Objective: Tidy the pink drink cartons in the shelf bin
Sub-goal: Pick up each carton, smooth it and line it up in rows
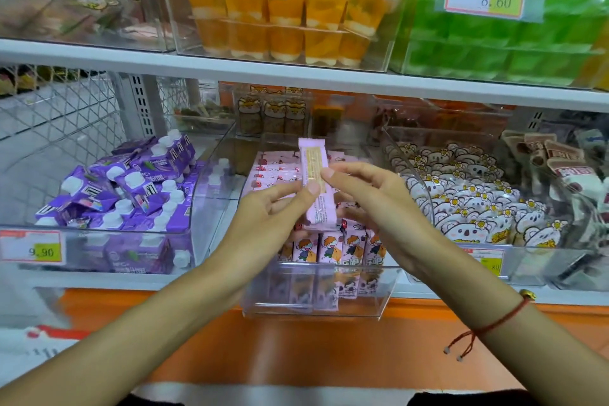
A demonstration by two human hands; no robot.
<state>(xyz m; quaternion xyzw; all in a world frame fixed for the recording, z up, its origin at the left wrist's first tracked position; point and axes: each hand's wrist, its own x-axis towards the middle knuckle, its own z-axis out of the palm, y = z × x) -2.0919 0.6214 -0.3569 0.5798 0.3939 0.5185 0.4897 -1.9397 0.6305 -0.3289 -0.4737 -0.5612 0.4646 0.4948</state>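
A pink drink carton [314, 175] stands upright above the clear shelf bin [316, 303], its narrow side with a straw facing me. My left hand [273, 211] grips its lower left side, thumb on the front. My right hand [369, 198] pinches its right edge with thumb and fingertips. In the bin, a front row of upright pink cartons [329, 250] shows cartoon figures. Behind the held carton, several more pink cartons [273, 171] lie flat in a stack.
A bin of purple capped cartons [131, 188] stands to the left and a bin of koala-print snack packs [468, 201] to the right. Orange jelly cups [283, 26] and green packs [494, 43] fill the shelf above. An orange ledge [296, 356] runs below.
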